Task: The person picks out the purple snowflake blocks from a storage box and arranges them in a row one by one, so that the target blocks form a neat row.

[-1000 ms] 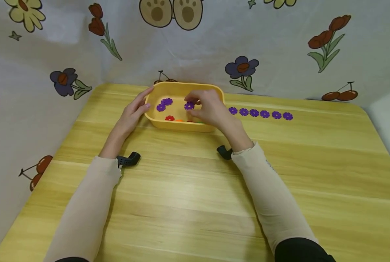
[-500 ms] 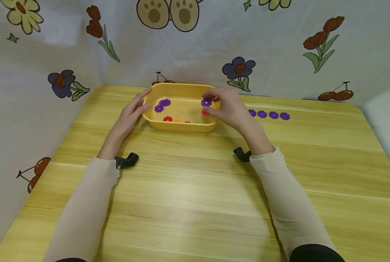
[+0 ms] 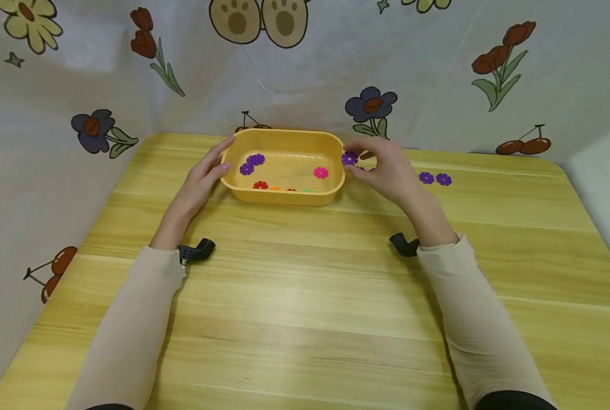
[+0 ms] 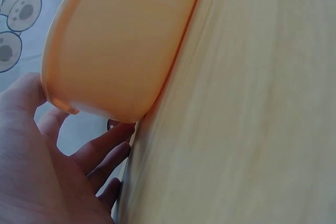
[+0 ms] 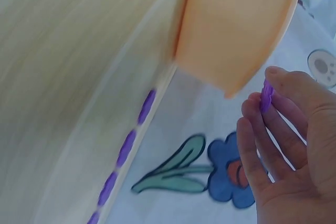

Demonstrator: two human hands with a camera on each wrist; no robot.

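Note:
A yellow plastic tub [image 3: 283, 197] stands near the table's back edge. My left hand [image 3: 197, 185] grips its left end, the thumb at the rim and fingers against the outer wall [image 4: 115, 77]. Just past the tub's right rim, my right hand [image 3: 387, 169] pinches a purple snowflake disc [image 3: 349, 158] between thumb and fingers. The right wrist view shows that disc [image 5: 266, 96] edge-on, above the table. Inside the tub lie purple snowflake discs [image 3: 255, 160], a pink one [image 3: 321, 172] and a red one [image 3: 260, 185]. The near wall partly hides others.
A row of purple discs [image 3: 426, 178] runs along the table [image 3: 294, 296] right of the tub, partly hidden by my right hand. A cloth [image 3: 192, 68] printed with flowers and cherries hangs behind. Dark wrist devices [image 3: 198, 250] sit at both cuffs.
My right hand has carried the purple disc rightward out over the tub's right rim. A pink disc beneath it has come into view. The left hand keeps its grip on the tub.

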